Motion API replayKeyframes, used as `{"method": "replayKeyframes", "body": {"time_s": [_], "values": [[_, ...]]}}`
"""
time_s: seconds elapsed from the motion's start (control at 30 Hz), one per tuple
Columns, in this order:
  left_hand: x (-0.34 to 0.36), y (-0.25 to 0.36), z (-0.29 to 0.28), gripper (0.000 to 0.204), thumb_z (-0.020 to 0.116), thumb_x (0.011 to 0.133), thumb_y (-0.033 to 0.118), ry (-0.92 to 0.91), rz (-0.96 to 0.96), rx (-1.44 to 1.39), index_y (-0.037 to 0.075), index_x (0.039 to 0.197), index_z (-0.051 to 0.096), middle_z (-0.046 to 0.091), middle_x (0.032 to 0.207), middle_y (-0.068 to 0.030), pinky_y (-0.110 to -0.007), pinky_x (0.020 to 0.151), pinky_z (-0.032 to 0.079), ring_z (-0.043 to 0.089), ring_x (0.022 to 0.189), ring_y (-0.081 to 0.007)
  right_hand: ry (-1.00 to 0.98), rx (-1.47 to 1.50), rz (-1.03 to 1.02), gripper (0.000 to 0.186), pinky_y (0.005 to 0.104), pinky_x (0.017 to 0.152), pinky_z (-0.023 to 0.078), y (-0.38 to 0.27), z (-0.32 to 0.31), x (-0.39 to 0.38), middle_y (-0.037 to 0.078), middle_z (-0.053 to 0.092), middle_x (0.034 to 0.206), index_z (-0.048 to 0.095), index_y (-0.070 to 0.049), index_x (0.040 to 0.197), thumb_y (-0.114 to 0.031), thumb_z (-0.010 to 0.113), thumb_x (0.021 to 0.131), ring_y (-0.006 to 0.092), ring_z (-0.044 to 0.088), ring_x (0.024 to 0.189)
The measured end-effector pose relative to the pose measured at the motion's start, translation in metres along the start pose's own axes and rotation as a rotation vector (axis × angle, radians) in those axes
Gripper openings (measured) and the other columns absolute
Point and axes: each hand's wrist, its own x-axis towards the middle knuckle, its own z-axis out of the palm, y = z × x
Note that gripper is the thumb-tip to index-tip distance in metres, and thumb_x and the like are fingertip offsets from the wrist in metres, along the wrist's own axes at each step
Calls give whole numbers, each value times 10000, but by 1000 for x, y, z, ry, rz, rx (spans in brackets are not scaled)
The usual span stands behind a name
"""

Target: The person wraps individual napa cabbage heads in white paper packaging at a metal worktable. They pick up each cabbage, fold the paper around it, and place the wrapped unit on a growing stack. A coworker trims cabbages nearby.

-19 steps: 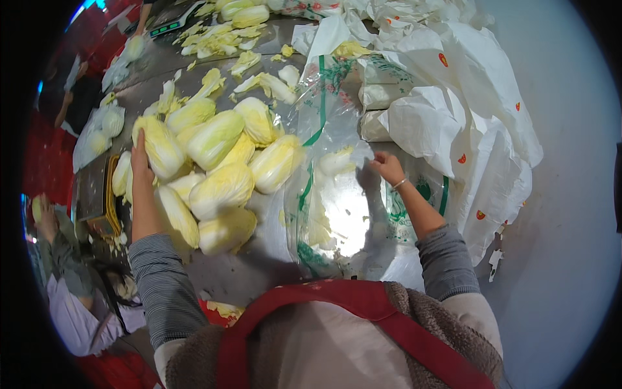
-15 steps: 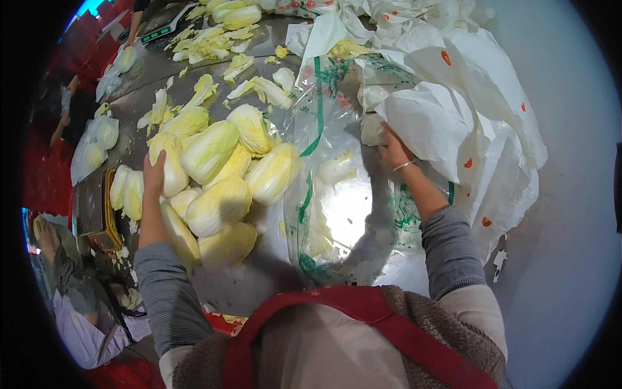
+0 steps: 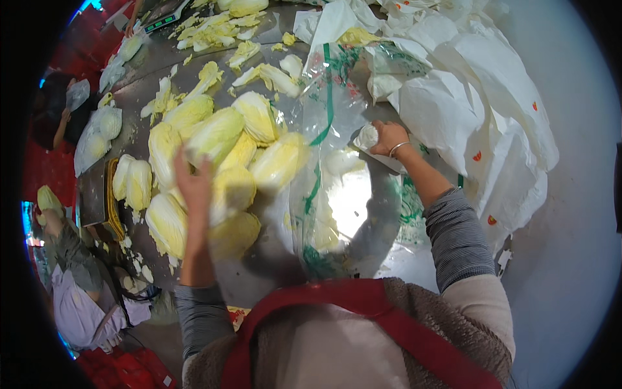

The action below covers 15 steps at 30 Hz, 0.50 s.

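A pile of napa cabbages [image 3: 214,136], pale yellow and white, lies on the metal table [image 3: 275,253] to the left. Over the middle of the pile is my left hand [image 3: 194,188], blurred, its fingers apart and nothing seen in them. My right hand [image 3: 390,137] is closed around a small white bundle [image 3: 367,136], whose exact kind I cannot make out. Beneath it, a large clear plastic bag [image 3: 314,214] with green print spreads flat beside the cabbages. Crumpled white paper sheets [image 3: 440,110] with small red marks lie just beyond that hand.
Loose cabbage leaves [image 3: 269,79] lie farther back, near a digital scale [image 3: 162,16]. Bagged cabbages [image 3: 100,136] and a dark box with a yellow edge [image 3: 103,201] are at the left. Another person's arm [image 3: 61,236] holds a cabbage there. A pale wall [image 3: 570,214] bounds the right.
My left hand has moved right and nearer me, off the cabbage it was touching at the pile's left side. My right hand has drawn slightly nearer me and leftward, gripping the white bundle.
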Motion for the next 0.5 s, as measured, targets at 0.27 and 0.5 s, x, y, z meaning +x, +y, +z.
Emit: {"method": "replayKeyframes", "body": {"time_s": [0.27, 0.5], "values": [[-189, 88, 51, 583, 413, 909, 470, -1183, -1009, -1019, 57, 1316, 363, 548, 1137, -205, -463, 890, 438, 540, 1059, -351, 16, 1419, -122, 631, 287, 846, 452, -26, -9, -136, 74, 616, 1063, 539, 3, 1166, -150, 751, 591, 169, 573, 958], [-204, 104, 10, 551, 381, 933, 406, -1012, -379, -1208, 68, 1363, 305, 454, 1288, -172, -452, 991, 392, 509, 1129, -287, 210, 477, -1092, 588, 484, 1046, 256, -166, -67, -270, 141, 449, 1311, 552, -117, 1195, -156, 694, 626, 304, 381, 1250]]}}
